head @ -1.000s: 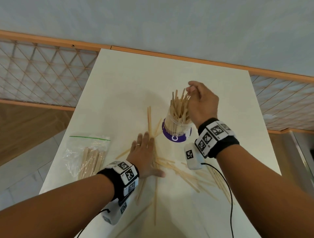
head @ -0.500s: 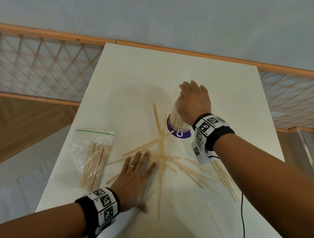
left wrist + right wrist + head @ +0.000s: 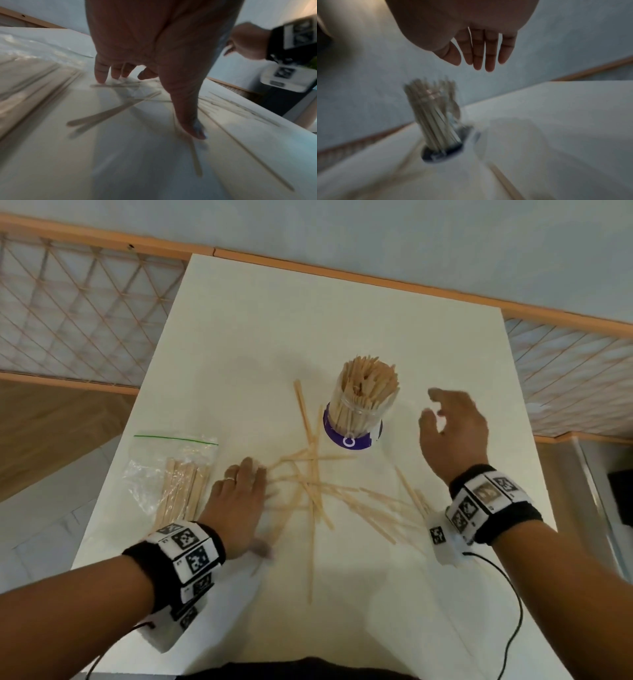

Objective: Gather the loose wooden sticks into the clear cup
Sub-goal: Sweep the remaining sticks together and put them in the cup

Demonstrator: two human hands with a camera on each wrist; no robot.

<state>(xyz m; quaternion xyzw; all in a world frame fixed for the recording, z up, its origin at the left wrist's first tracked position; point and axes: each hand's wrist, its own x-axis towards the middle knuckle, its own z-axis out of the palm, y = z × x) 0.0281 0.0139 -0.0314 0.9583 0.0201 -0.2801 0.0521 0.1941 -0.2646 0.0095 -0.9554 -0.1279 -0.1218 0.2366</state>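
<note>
A clear cup [image 3: 359, 409] on a purple base stands upright mid-table, packed with wooden sticks [image 3: 371, 378]; the right wrist view shows the cup [image 3: 436, 121] blurred. Loose sticks [image 3: 315, 484] lie scattered in front of it. My left hand [image 3: 239, 498] lies flat on the left edge of that pile, fingers straight on the sticks [image 3: 106, 116]. My right hand [image 3: 452, 433] hovers to the right of the cup, fingers relaxed and holding nothing; the right wrist view shows the same empty hand [image 3: 479, 51].
A clear zip bag [image 3: 174, 474] holding more sticks lies at the table's left edge [image 3: 113, 453]. A lattice railing [image 3: 78, 320] runs behind and beside the white table. More loose sticks [image 3: 407, 501] lie near my right wrist.
My right hand has come off the top of the cup and moved right, empty. The sticks in the cup now stand packed together. My left hand has stayed flat on the loose sticks.
</note>
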